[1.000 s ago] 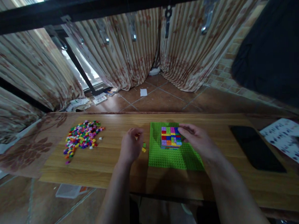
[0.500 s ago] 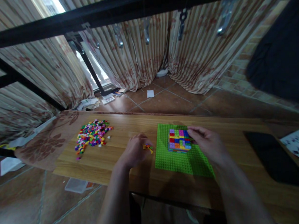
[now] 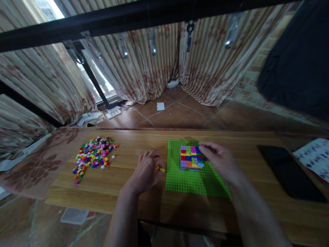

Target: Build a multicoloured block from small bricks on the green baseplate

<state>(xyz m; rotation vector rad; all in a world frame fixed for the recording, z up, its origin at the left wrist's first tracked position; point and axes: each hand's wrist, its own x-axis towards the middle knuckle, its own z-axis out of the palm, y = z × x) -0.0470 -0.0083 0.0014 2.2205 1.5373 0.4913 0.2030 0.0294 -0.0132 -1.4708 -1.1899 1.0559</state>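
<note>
A squarish block of multicoloured toy bricks point(image 3: 191, 159), several layers high, stands on a green studded baseplate point(image 3: 180, 184). My right hand point(image 3: 218, 159) has its thumb and fingertips closed at the block's far right corner; whether a loose brick is between them is hidden. To the left of the baseplate, my left hand point(image 3: 147, 171) is curled, palm turned inward, around a few small yellow and orange toy bricks point(image 3: 159, 169) that show at its fingertips. The fingers partly cover these bricks.
Many loose bricks point(image 3: 94, 153) lie in a heap on the left of the wooden table point(image 3: 127, 142). A black tablet-like slab point(image 3: 290, 173) and a printed sheet point(image 3: 318, 161) lie at the right. A dark beam point(image 3: 139, 14) with hanging clips crosses above.
The view has shifted slightly, moving the scene left and a little down. Fewer bricks show at my left fingers, the red and green ones now out of sight. My right hand stays at the block's corner.
</note>
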